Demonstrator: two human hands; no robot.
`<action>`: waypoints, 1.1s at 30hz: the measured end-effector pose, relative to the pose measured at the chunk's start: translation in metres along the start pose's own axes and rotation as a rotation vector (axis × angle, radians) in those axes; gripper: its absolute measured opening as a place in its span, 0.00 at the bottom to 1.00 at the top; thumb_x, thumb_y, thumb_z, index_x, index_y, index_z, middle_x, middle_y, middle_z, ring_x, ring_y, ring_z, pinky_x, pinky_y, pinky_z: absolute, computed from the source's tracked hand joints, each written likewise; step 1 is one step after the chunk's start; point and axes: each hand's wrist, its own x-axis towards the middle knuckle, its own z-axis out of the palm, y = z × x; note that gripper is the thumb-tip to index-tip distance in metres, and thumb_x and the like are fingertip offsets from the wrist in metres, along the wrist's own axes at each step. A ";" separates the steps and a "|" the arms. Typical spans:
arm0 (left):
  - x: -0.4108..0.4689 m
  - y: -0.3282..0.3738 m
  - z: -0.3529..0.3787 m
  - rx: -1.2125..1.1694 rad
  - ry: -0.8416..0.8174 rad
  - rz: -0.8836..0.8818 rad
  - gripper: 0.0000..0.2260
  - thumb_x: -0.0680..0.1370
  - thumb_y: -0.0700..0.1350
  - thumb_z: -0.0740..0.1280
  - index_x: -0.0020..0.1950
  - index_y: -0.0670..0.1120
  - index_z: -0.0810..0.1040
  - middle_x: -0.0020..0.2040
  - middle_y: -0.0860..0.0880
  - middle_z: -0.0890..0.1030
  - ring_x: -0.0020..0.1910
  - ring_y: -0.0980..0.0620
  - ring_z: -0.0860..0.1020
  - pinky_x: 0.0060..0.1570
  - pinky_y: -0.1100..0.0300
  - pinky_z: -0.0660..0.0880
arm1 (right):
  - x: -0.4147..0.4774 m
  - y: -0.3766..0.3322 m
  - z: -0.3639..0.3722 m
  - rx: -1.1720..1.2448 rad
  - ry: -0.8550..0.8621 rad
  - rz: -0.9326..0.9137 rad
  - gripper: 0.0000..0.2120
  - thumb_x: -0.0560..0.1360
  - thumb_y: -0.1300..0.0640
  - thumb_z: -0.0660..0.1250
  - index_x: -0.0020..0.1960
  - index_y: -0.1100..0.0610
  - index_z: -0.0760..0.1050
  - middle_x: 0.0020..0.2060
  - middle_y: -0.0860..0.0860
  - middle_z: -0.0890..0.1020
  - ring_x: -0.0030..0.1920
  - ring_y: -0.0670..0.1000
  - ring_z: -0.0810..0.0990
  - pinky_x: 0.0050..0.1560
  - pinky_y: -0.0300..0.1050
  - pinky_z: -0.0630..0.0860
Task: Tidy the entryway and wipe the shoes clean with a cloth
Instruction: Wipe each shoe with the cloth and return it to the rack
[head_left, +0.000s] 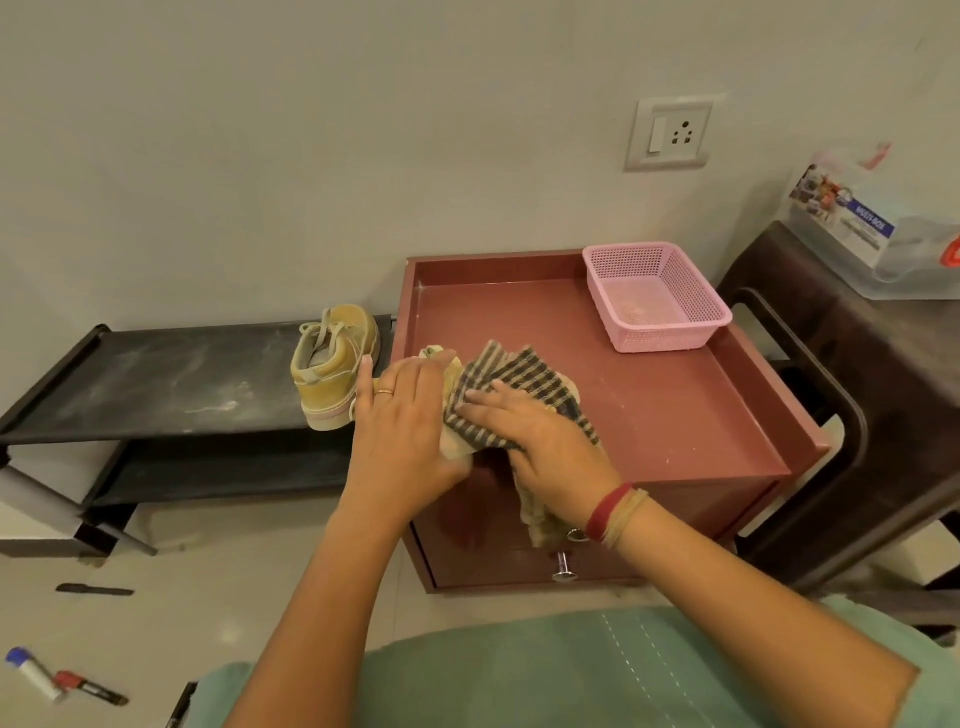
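Tan with pale laces, the held shoe (440, 357) sits over the front left corner of the maroon cabinet (649, 395), mostly hidden between the two hands; the left hand (400, 415), a ring on one finger, grasps it with fingers wrapped round its side; the right hand (540, 441), red and tan bands at its wrist, lies with fingers straight, pressing the cloth (498, 374) against the shoe rather than clenching it; the cloth is checked in dark and beige, draped over the shoe, with one end hanging down past the cabinet's front edge below the right wrist. Just beside the left hand, a second shoe (332, 364) of the same tan, with a pale sole, stands upright at the right end of the dusty black shoe rack (171, 384), heel toward the camera; a pink basket (670, 338) occupies the cabinet's back right corner; two markers (36, 675) lie on the floor at lower left.
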 end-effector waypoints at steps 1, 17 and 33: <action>0.001 -0.001 -0.001 -0.010 -0.005 0.003 0.33 0.62 0.56 0.74 0.63 0.46 0.70 0.58 0.49 0.75 0.64 0.46 0.72 0.73 0.44 0.47 | 0.003 0.004 -0.003 -0.025 0.040 0.016 0.31 0.69 0.73 0.57 0.69 0.53 0.70 0.69 0.50 0.70 0.73 0.49 0.60 0.73 0.40 0.51; 0.001 -0.003 -0.004 -0.039 -0.057 -0.079 0.30 0.61 0.54 0.75 0.60 0.47 0.74 0.64 0.45 0.72 0.72 0.40 0.61 0.69 0.33 0.43 | -0.015 0.005 0.018 -0.170 0.085 0.028 0.30 0.67 0.71 0.58 0.68 0.57 0.70 0.68 0.54 0.71 0.71 0.55 0.64 0.72 0.50 0.51; 0.000 -0.003 -0.002 -0.075 -0.049 -0.108 0.30 0.60 0.55 0.73 0.61 0.49 0.74 0.61 0.43 0.72 0.62 0.38 0.70 0.63 0.32 0.61 | -0.001 -0.003 0.014 -0.046 0.246 0.235 0.27 0.72 0.72 0.56 0.69 0.56 0.69 0.70 0.54 0.69 0.73 0.55 0.60 0.75 0.52 0.52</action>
